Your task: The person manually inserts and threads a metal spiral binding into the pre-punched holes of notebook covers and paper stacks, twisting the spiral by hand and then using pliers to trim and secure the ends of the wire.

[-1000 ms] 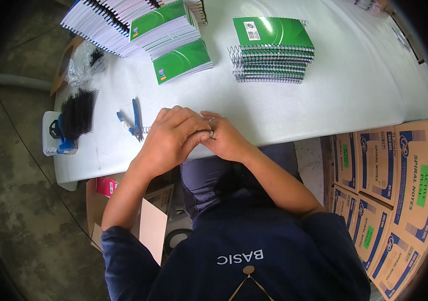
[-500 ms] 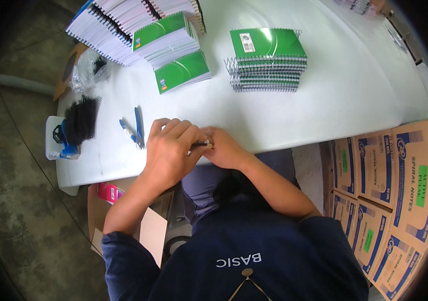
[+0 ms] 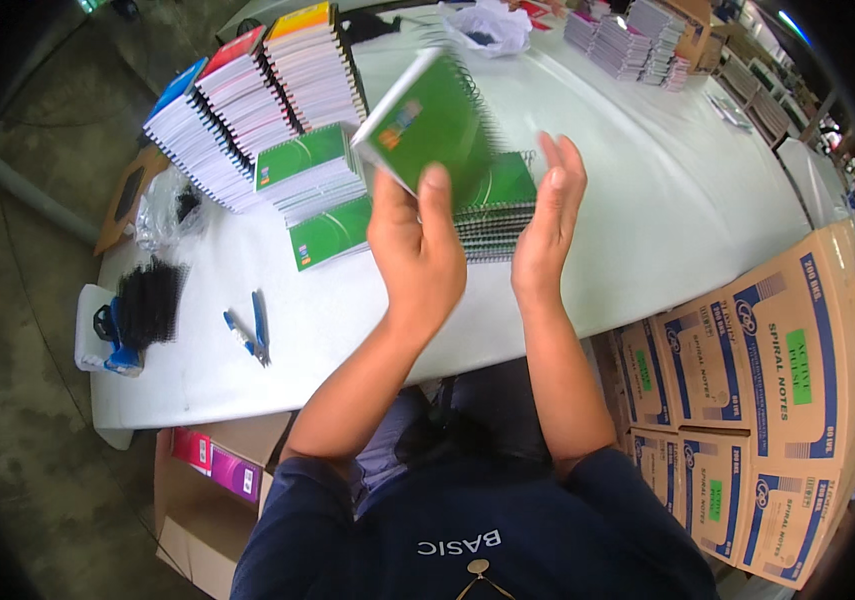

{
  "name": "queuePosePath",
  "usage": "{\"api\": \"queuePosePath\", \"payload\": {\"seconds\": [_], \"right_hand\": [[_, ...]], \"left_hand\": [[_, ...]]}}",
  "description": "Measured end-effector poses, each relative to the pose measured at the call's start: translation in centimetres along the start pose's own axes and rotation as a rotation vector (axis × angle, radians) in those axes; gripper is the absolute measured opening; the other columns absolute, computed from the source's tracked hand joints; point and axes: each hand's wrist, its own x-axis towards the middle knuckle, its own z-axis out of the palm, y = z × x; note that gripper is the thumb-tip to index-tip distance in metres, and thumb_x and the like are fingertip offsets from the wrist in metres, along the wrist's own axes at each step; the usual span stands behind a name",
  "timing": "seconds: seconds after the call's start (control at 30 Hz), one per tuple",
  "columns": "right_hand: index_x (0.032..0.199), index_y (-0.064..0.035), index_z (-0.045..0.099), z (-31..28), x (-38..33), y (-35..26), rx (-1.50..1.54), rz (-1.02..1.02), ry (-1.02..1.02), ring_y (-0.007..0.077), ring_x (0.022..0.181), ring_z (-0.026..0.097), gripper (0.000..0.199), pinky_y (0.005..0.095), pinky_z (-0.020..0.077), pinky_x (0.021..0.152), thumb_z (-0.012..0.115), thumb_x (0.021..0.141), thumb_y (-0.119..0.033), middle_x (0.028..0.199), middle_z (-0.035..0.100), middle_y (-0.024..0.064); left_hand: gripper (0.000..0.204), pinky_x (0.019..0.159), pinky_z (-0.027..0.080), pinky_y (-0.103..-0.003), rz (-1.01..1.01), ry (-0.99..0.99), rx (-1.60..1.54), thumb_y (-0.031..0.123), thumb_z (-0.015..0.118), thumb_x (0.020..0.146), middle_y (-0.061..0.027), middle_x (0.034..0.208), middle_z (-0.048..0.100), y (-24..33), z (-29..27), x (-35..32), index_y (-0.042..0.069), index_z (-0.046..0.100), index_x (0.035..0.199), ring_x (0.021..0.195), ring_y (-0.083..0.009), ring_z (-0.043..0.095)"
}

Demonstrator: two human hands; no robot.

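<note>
My left hand [image 3: 417, 255] is raised above the white table [image 3: 647, 210] and holds a green spiral notebook [image 3: 425, 122] by its lower edge, tilted and blurred. My right hand [image 3: 550, 215] is up beside it with fingers spread and flat, holding nothing, close to the notebook's spiral side. Behind both hands lies a stack of green spiral notebooks [image 3: 500, 208] on the table.
Rows of spiral notebooks [image 3: 247, 110] and two green piles [image 3: 309, 180] stand at the far left. Blue pliers [image 3: 252, 330] and a bundle of black coils [image 3: 147, 300] lie near the left edge. Printed cardboard boxes [image 3: 767, 380] are stacked at the right; an open box [image 3: 207, 480] sits below.
Both hands were together low at the table's near edge. They have risen and parted; the left now lifts a green notebook above the stack, and the view has tilted up.
</note>
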Motion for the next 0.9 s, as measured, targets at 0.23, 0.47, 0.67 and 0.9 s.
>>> {"api": "queuePosePath", "payload": {"seconds": [0.23,0.47,0.67,0.9], "right_hand": [[0.129,0.008,0.042,-3.8,1.1,6.6,-0.235,0.048,0.075,0.0264,0.121,0.046,0.056,0.0338,0.0333,0.101,0.036,0.098,-0.039,0.129,0.049,0.0214],[0.109,0.0035,0.062,-2.5,0.5,7.1,-0.293,0.076,0.195,0.017,0.094,0.06,0.035,0.0282,0.0469,0.082,0.052,0.094,-0.026,0.102,0.066,0.0137],[0.108,0.0025,0.061,-3.1,0.0,7.4,-0.292,0.01,0.21,0.0179,0.092,0.06,0.028,0.0299,0.0475,0.079,0.056,0.091,-0.019,0.101,0.065,0.0114],[0.112,-0.0002,0.057,-5.5,-6.9,7.0,-0.445,-0.273,0.098,0.0283,0.105,0.052,0.027,0.0378,0.0381,0.094,0.054,0.087,-0.009,0.109,0.06,0.0132]], "left_hand": [[0.029,0.091,0.041,-0.044,0.33,-0.374,0.719,0.018,0.066,0.082,-0.0157,0.114,0.059,-6.4,1.1,-1.3,0.003,0.061,0.106,0.105,-0.0329,0.055],[0.018,0.066,0.043,-0.029,-0.134,0.159,0.521,0.013,0.069,0.08,-0.0089,0.085,0.056,-9.3,-0.4,-2.0,0.001,0.058,0.086,0.072,-0.0186,0.052],[0.017,0.057,0.042,-0.026,-0.281,0.302,0.138,0.015,0.066,0.085,-0.0039,0.076,0.056,-10.2,-1.8,-1.6,0.002,0.056,0.089,0.063,-0.0103,0.049],[0.013,0.064,0.046,-0.033,-0.007,-0.048,0.597,0.012,0.064,0.083,-0.0085,0.083,0.061,-11.9,-9.5,-0.3,0.003,0.058,0.091,0.072,-0.0219,0.059]]}}
